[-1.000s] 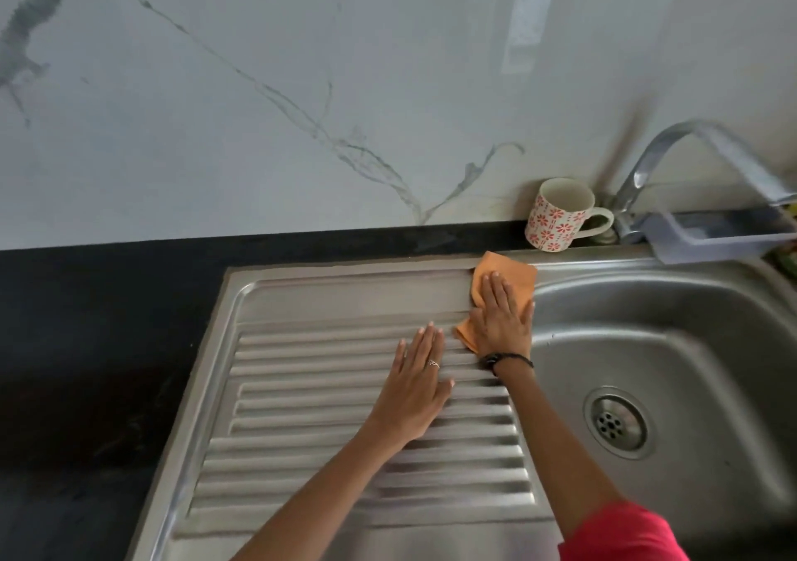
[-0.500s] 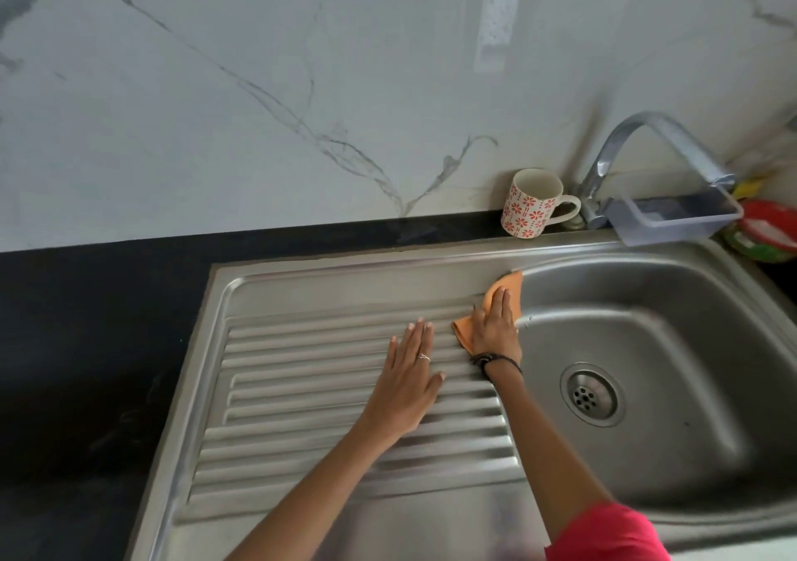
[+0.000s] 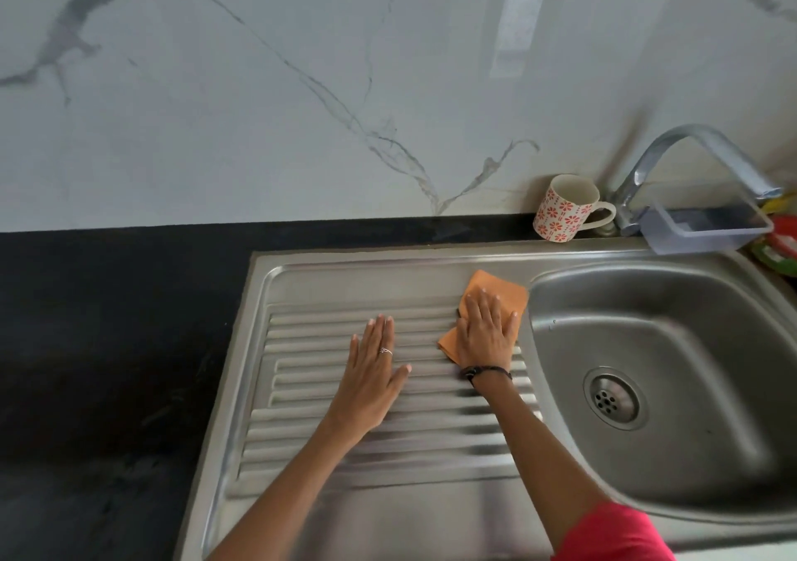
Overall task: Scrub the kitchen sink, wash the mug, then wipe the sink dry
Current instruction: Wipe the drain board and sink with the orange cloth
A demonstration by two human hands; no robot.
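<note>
The steel sink [image 3: 655, 370] has a round basin with a drain [image 3: 614, 398] on the right and a ribbed drainboard [image 3: 319, 444] on the left. My right hand [image 3: 485, 334] lies flat on an orange cloth [image 3: 496, 291], pressing it onto the drainboard's upper right corner beside the basin rim. My left hand [image 3: 373, 377] rests flat on the ribs with fingers together and holds nothing. A white mug with red flowers [image 3: 565, 209] stands upright behind the sink against the wall.
A chrome tap [image 3: 690, 159] arches over the basin's back right corner, above a grey plastic tray [image 3: 707, 228]. Red and green items [image 3: 780, 245] sit at the far right edge. Black countertop [image 3: 108, 345] stretches left of the sink. A marble wall [image 3: 302, 86] rises behind.
My right hand has slid the cloth from the basin's rim back left and up onto the drainboard corner. My left hand stays flat on the ribs. The camera view has shifted.
</note>
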